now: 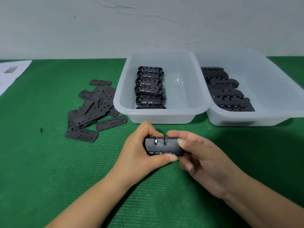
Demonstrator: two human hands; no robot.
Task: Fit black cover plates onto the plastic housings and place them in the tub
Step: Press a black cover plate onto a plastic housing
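Nearest to me, the two hands are meeting over the green surface [49, 162], both gripping one black housing [163, 146] between them: the left hand [141, 150] is wrapping its end with the thumb lying along the near edge, and the right hand [202, 159] is pinching the other end with thumb and fingertips. I cannot tell whether a cover plate is already seated on its hidden side. Just beyond the hands the nearer tub [199, 106] is holding a row of housings with their insides showing, and past the right hand a second tub [279, 120] is holding closed-looking ones. Off beyond the left hand a loose heap of cover plates [92, 109] is lying, some touching the nearer tub's wall. As I judge it, the danger is a plate pressed on crooked, since the fingers are covering both ends and hiding the fit; uneven squeezing could leave one end proud or let the housing slip. Reaching left, a sleeve or wrist might scatter the heap. There is open green surface around and under the hands, while the tubs' rims are standing close ahead, touching each other, so a lift should be clearing the near rim.
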